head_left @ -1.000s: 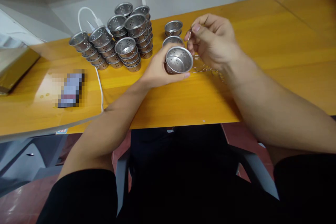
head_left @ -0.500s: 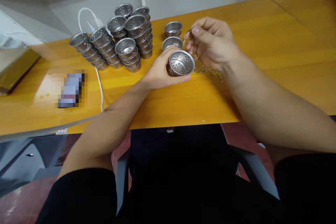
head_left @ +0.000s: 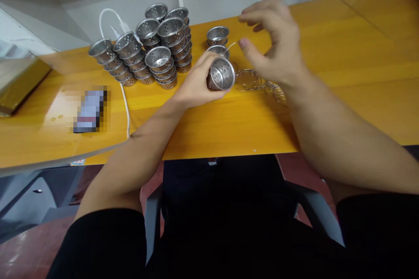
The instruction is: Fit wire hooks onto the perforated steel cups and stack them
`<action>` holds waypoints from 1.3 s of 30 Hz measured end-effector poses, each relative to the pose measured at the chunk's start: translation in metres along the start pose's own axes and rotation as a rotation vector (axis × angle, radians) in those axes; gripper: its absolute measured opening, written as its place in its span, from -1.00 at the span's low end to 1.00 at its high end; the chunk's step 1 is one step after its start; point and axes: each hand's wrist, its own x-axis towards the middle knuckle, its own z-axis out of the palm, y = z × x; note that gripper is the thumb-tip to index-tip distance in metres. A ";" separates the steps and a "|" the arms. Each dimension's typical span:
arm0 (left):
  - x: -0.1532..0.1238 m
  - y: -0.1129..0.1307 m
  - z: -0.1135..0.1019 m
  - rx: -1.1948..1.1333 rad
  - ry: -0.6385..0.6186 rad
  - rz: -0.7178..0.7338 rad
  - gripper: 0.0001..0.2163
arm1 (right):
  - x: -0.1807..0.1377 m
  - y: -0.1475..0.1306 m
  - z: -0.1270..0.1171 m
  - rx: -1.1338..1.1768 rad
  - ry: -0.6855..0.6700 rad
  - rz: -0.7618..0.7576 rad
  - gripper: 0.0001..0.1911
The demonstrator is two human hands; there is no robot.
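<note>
- Clasping a perforated metal cup (head_left: 221,74) in left hand (head_left: 195,82), with its mouth tilted toward the camera.
- Holding right hand's (head_left: 278,39) thumb and fingers apart, near a thin wire (head_left: 231,45).
- With wire rings (head_left: 248,80) on table (head_left: 209,135) between both hands.
- With stacked cups (head_left: 173,45) farther back.

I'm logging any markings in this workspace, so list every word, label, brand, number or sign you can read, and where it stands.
No text can be read.
Sticker on the table's front edge: marks too small and blurred to read.
Phone: screen pixelated, unreadable.
Cup in the left hand: no lettering visible, only holes.
</note>
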 end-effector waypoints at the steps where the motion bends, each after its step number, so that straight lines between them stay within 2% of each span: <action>1: 0.000 0.003 -0.001 0.005 -0.018 0.009 -0.28 | 0.000 -0.001 -0.002 -0.046 -0.068 -0.075 -0.49; 2: 0.000 0.005 -0.001 0.009 -0.034 0.020 -0.28 | 0.000 -0.002 -0.003 -0.089 -0.141 -0.118 -0.55; 4: 0.000 0.007 -0.001 0.014 -0.056 0.040 -0.28 | 0.000 -0.003 -0.004 -0.172 -0.246 -0.109 -0.59; 7: -0.001 0.007 -0.003 0.016 -0.060 0.049 -0.29 | 0.002 -0.002 -0.003 -0.214 -0.299 -0.034 -0.60; 10: -0.001 0.007 -0.005 0.018 -0.045 0.060 -0.29 | 0.000 -0.002 0.000 -0.114 -0.334 0.026 -0.66; 15: 0.000 0.010 -0.008 0.024 -0.034 0.040 -0.35 | -0.007 -0.003 0.008 0.143 -0.282 0.139 -0.63; 19: 0.002 0.008 -0.004 0.019 0.008 0.034 -0.35 | -0.006 0.002 0.011 0.117 -0.234 0.227 -0.64; 23: 0.003 -0.005 0.001 0.012 0.123 -0.019 -0.22 | -0.002 0.019 0.012 0.203 -0.119 0.290 -0.36; 25: 0.002 -0.013 0.002 0.002 0.175 -0.050 -0.14 | 0.000 0.029 0.014 0.175 -0.082 0.316 -0.26; 30: 0.001 -0.027 0.008 0.021 0.218 -0.015 -0.01 | 0.004 0.038 0.017 0.146 -0.059 0.338 -0.43; 36: 0.001 -0.037 0.017 0.009 0.201 -0.015 -0.02 | 0.004 0.044 0.024 0.142 0.011 0.314 -0.55; 39: 0.001 -0.043 0.019 -0.020 0.251 -0.015 0.01 | 0.006 0.060 0.030 0.178 0.088 0.225 -0.44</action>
